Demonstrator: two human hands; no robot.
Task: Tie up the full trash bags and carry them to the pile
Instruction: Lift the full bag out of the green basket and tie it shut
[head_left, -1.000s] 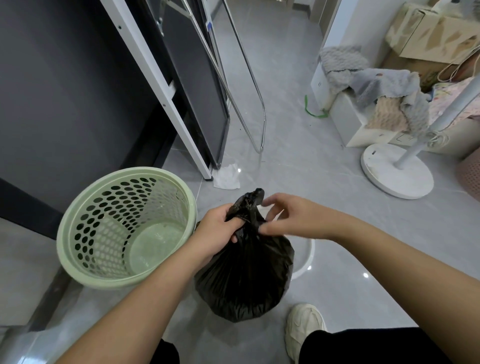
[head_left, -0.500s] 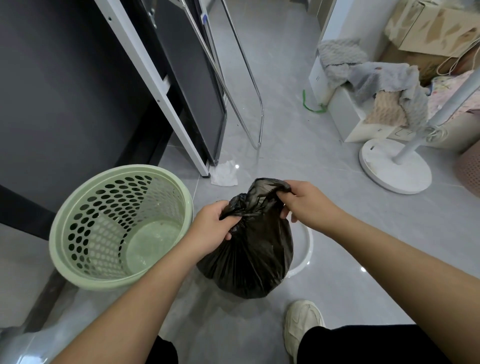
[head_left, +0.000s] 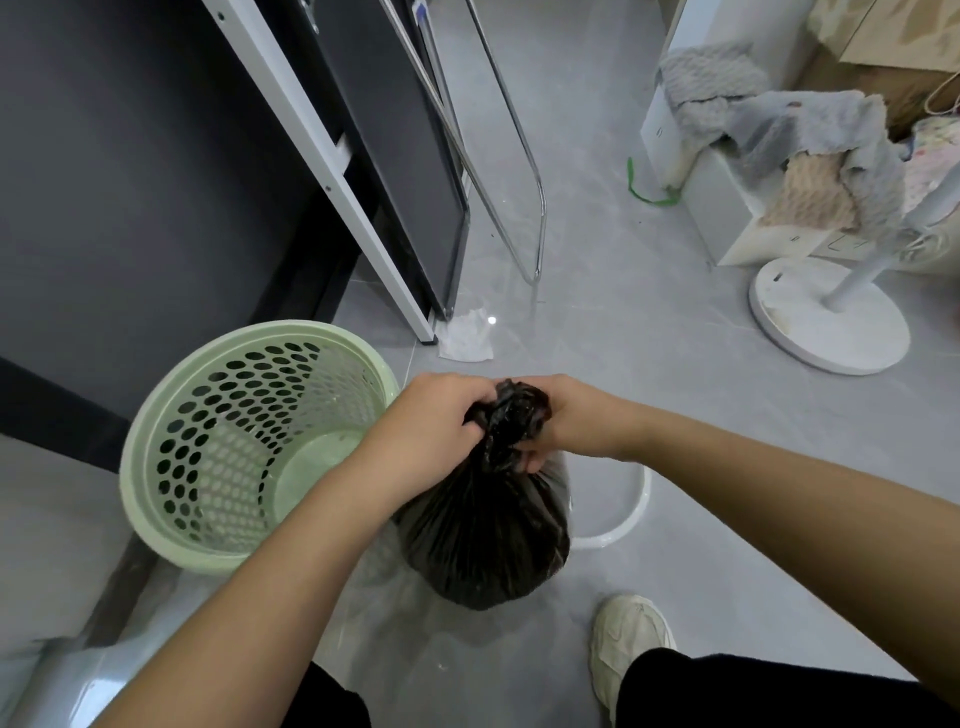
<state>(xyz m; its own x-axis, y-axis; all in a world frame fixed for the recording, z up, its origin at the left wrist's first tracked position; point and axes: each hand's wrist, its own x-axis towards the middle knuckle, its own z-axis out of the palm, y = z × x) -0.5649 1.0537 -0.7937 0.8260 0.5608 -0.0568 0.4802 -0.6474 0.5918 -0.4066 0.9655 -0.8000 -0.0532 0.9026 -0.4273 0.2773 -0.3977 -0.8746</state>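
Observation:
A full black trash bag (head_left: 483, 540) hangs just above the grey floor in front of me, its neck bunched and twisted at the top. My left hand (head_left: 431, 431) grips the neck from the left. My right hand (head_left: 566, 421) grips it from the right, fingers curled under the gathered plastic. Both hands are pressed close together around the twisted top. To the left stands a pale green perforated bin (head_left: 244, 441) with no bag in it.
A white round object (head_left: 631, 512) lies on the floor behind the bag. A white tissue (head_left: 467, 340) lies near a leaning black panel and metal rack (head_left: 514, 156). A white fan base (head_left: 826, 317) and a box draped with cloths (head_left: 779, 161) stand right. My shoe (head_left: 628, 644) is below.
My right hand has moved in from the loose bag top to the neck beside my left hand. The open flap is now bunched into a tight twist between both hands.

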